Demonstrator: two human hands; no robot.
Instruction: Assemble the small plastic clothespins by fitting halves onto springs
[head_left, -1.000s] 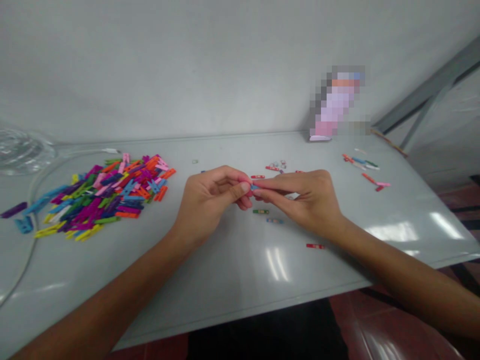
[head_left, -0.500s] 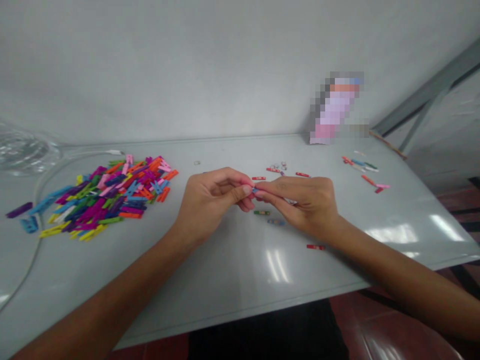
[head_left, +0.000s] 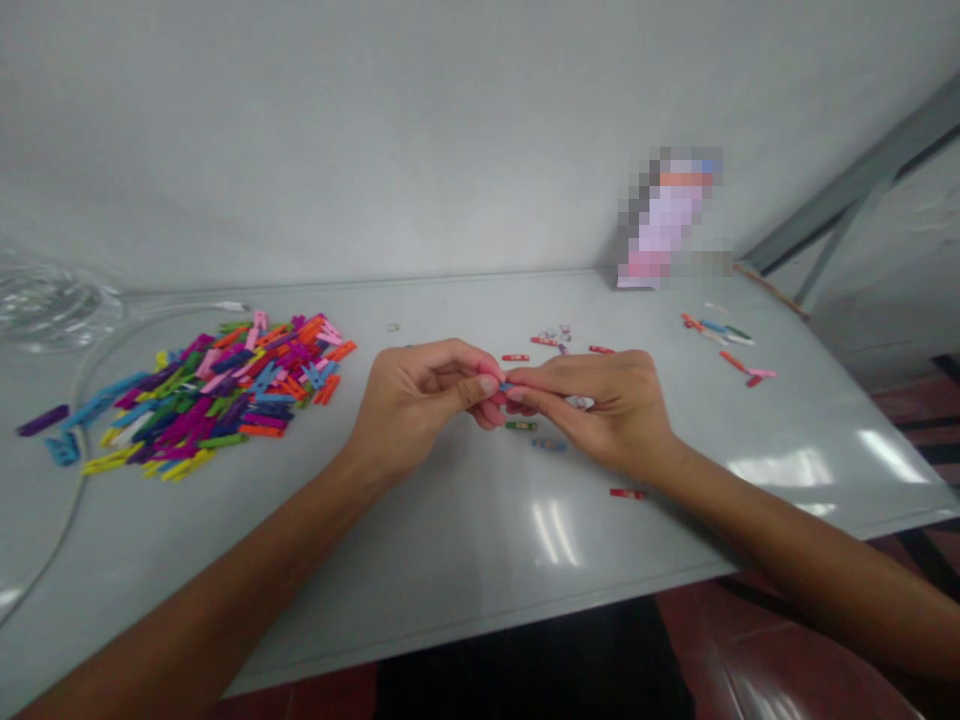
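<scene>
My left hand (head_left: 424, 400) and my right hand (head_left: 611, 400) meet above the middle of the table, fingertips pinched together. Between them is a small blue clothespin (head_left: 506, 387), mostly covered by the fingers, so its exact shape is hidden. Both hands are closed on it. On the table just under my right hand lie a green clothespin (head_left: 521, 426) and a light blue clothespin (head_left: 550, 445), each with a small mark or sticker. A red clothespin (head_left: 628, 493) lies nearer to me, and another red clothespin (head_left: 515, 358) is behind the fingertips.
A large pile of colourful clothespins (head_left: 217, 395) covers the table's left part, with a white cable (head_left: 79, 480) beside it. Small pale pieces (head_left: 555, 332) lie behind my hands. Several clothespin pieces (head_left: 716, 327) are at right. A blurred pink packet (head_left: 664, 225) leans against the wall.
The hands stay pinched together with only a slight shift of the fingers, and a little more of the blue clothespin shows. The things on the table stay where they were.
</scene>
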